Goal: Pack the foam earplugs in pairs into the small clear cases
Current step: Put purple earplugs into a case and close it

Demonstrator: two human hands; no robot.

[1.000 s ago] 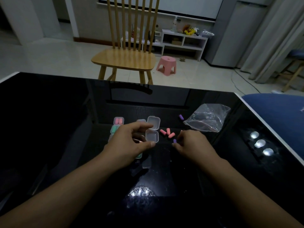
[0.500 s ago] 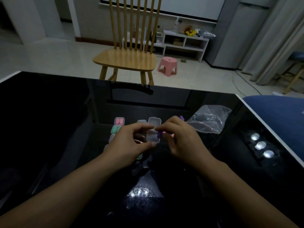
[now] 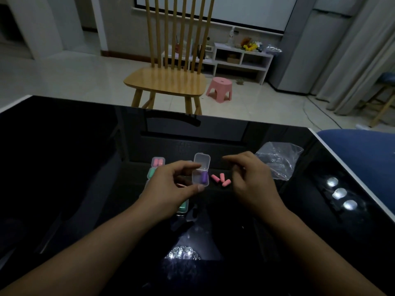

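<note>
At frame centre, we pinch the open clear case [image 3: 201,175] between the thumb and fingers of our left hand [image 3: 171,189]; its lid stands raised, and a purple earplug [image 3: 204,177] lies in the base. Our right hand [image 3: 252,180], right of centre, holds nothing, its fingers [image 3: 232,159] loosely curled. Three pink earplugs [image 3: 221,180] lie on the black table [image 3: 64,167] between both hands. Filled cases [image 3: 157,164] sit left of centre. A plastic bag [image 3: 277,159] lies at centre right.
</note>
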